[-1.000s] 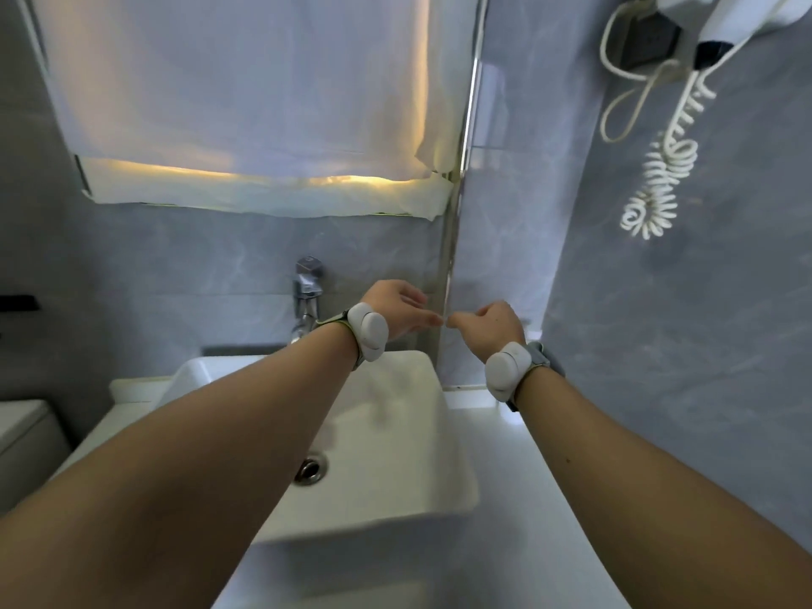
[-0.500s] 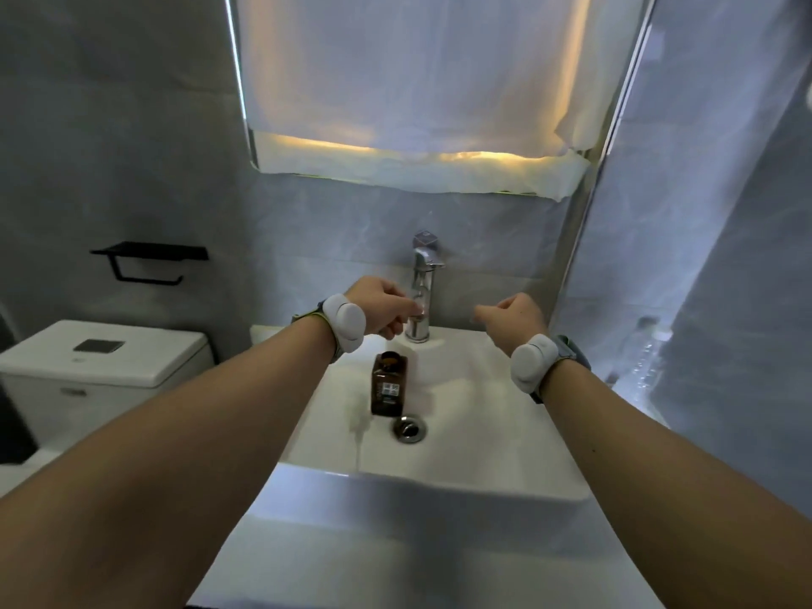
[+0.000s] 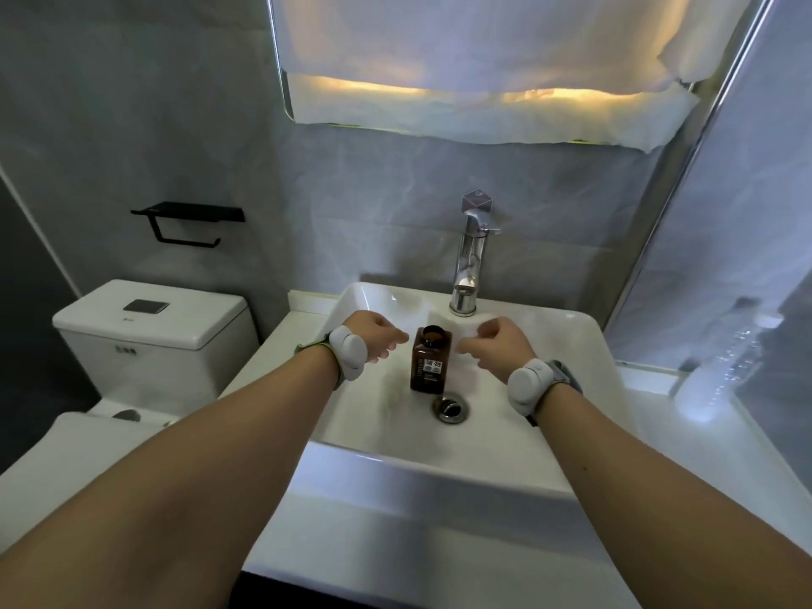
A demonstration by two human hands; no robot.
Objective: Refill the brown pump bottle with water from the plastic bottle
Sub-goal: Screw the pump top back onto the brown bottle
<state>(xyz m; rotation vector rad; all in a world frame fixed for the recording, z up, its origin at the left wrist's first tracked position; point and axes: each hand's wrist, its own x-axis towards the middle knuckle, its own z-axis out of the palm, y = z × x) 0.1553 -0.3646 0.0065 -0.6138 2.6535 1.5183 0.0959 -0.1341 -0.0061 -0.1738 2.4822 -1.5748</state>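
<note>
The brown bottle (image 3: 429,360) stands upright in the white sink basin (image 3: 540,415), its pump off and its mouth uncovered, just behind the drain. My left hand (image 3: 377,335) hovers just left of its neck, fingers loosely curled, holding nothing. Just right of the neck, my right hand (image 3: 498,343) hangs the same way, also holding nothing. Neither hand touches the bottle. A clear plastic bottle (image 3: 725,367) with a white cap stands on the counter at the far right, against the wall.
A chrome faucet (image 3: 470,261) rises behind the brown bottle. The drain (image 3: 450,407) sits just in front of it. A white toilet (image 3: 149,336) stands to the left, with a black paper holder (image 3: 186,222) on the wall above it. A cloth-covered mirror (image 3: 483,68) hangs overhead.
The view has swung left and down onto the sink. Both hands have dropped from near the faucet to either side of the brown bottle's neck.
</note>
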